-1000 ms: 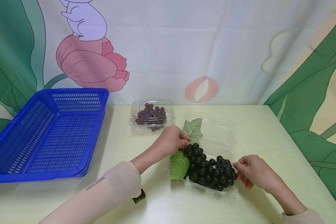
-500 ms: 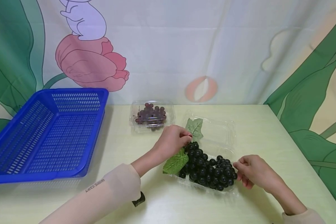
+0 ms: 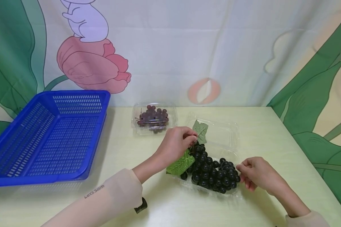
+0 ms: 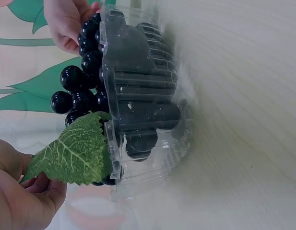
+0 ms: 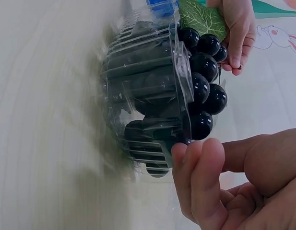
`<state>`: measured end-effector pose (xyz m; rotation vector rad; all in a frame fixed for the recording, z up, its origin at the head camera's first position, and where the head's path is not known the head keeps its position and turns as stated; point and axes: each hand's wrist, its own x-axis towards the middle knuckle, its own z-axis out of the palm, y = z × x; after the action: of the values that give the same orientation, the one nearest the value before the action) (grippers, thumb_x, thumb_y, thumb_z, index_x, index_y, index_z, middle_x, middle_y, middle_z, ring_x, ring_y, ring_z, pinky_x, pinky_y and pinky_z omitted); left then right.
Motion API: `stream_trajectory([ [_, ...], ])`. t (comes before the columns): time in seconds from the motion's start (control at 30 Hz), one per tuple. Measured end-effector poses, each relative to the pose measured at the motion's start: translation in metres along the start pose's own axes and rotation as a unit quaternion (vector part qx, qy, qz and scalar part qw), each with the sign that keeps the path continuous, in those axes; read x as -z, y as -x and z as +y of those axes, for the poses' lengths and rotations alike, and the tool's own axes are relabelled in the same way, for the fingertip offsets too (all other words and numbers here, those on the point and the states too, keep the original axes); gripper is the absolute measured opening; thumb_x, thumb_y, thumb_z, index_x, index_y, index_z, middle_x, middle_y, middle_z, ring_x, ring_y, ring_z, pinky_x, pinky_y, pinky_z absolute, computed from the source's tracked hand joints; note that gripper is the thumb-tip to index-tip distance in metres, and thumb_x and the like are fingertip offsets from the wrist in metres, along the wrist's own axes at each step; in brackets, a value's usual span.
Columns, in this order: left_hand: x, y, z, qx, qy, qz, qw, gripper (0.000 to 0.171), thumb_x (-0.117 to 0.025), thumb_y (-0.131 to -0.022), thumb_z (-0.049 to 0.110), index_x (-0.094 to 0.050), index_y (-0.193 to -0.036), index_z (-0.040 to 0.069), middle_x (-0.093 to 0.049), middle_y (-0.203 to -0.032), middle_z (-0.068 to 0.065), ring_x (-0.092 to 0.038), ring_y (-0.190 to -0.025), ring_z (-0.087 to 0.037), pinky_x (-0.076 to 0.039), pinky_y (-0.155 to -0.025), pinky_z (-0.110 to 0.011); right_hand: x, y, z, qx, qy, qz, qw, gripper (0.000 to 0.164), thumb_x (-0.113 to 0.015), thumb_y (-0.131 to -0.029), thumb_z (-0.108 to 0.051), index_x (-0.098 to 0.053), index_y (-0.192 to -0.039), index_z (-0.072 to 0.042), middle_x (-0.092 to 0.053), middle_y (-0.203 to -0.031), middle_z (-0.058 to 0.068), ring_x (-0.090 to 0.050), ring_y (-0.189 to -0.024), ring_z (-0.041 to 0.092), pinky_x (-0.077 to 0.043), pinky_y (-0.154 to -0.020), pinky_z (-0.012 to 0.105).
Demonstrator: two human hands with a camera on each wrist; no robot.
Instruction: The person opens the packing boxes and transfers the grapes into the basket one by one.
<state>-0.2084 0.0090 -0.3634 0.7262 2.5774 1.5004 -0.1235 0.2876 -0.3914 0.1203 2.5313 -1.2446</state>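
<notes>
A bunch of black grapes (image 3: 213,175) lies in a clear plastic clamshell box (image 4: 148,76), whose lid (image 3: 223,134) is folded back flat behind it. My left hand (image 3: 176,143) pinches the bunch's stem at the box's left end; the tip of the stem pokes out past the fingers in the right wrist view. One green leaf (image 4: 73,153) hangs over the box's left edge, and another leaf (image 3: 200,130) stands behind the fingertips. At the opposite end, my right hand (image 3: 258,175) pinches the box's rim, with its fingertips close beside the grapes.
A large blue plastic basket (image 3: 100,135) stands at the left of the table. Behind my left hand, near the curtain, sits a closed clear box (image 3: 173,116) with dark red grapes (image 3: 153,116) inside. A printed curtain (image 3: 164,47) hangs along the table's back edge.
My left hand has shifted slightly right with the stem, and the grapes and leaves at that end have turned with it. The front leaf swung out over the rim. My right hand stays put.
</notes>
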Motion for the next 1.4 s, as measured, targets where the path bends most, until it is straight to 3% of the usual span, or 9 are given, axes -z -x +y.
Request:
stream_trajectory([
  [0.3, 0.006, 0.001, 0.011, 0.012, 0.016, -0.008, 0.9998, 0.014, -0.067, -0.101, 0.009, -0.078, -0.109, 0.004, -0.075, -0.091, -0.005, -0.066, -0.077, -0.013, -0.051, -0.065, -0.023, 0.001, 0.001, 0.000, -0.012, -0.019, -0.001, 1.000, 0.025, -0.056, -0.107, -0.011, -0.062, -0.088, 0.004, -0.065, -0.071, 0.010, -0.057, -0.050, 0.015, -0.053, -0.044, 0.029],
  [0.5, 0.010, 0.002, 0.018, -0.005, 0.002, -0.007, 1.0000, 0.013, -0.069, -0.100, 0.010, -0.079, -0.108, 0.006, -0.076, -0.092, -0.004, -0.068, -0.079, -0.012, -0.055, -0.071, -0.025, 0.001, 0.001, -0.002, -0.016, -0.020, -0.002, 1.000, 0.024, -0.056, -0.107, -0.011, -0.063, -0.091, 0.006, -0.065, -0.071, 0.010, -0.057, -0.050, 0.015, -0.053, -0.044, 0.028],
  [0.83, 0.013, 0.002, 0.028, -0.022, -0.004, -0.001, 0.9997, 0.014, -0.067, -0.101, 0.010, -0.079, -0.110, 0.008, -0.074, -0.090, -0.001, -0.059, -0.071, -0.011, -0.045, -0.061, -0.024, 0.003, -0.001, 0.000, -0.016, -0.033, -0.007, 0.999, 0.022, -0.057, -0.106, -0.011, -0.063, -0.094, 0.006, -0.065, -0.072, 0.009, -0.057, -0.051, 0.015, -0.052, -0.044, 0.028],
  [1.4, 0.023, 0.004, 0.045, -0.030, 0.015, 0.017, 0.9993, 0.014, -0.067, -0.102, 0.011, -0.078, -0.111, 0.007, -0.075, -0.089, -0.002, -0.067, -0.077, -0.013, -0.051, -0.062, -0.025, 0.003, 0.000, -0.001, -0.017, -0.050, -0.015, 0.999, 0.019, -0.057, -0.105, -0.009, -0.062, -0.097, 0.007, -0.065, -0.074, 0.008, -0.057, -0.053, 0.014, -0.053, -0.045, 0.027],
])
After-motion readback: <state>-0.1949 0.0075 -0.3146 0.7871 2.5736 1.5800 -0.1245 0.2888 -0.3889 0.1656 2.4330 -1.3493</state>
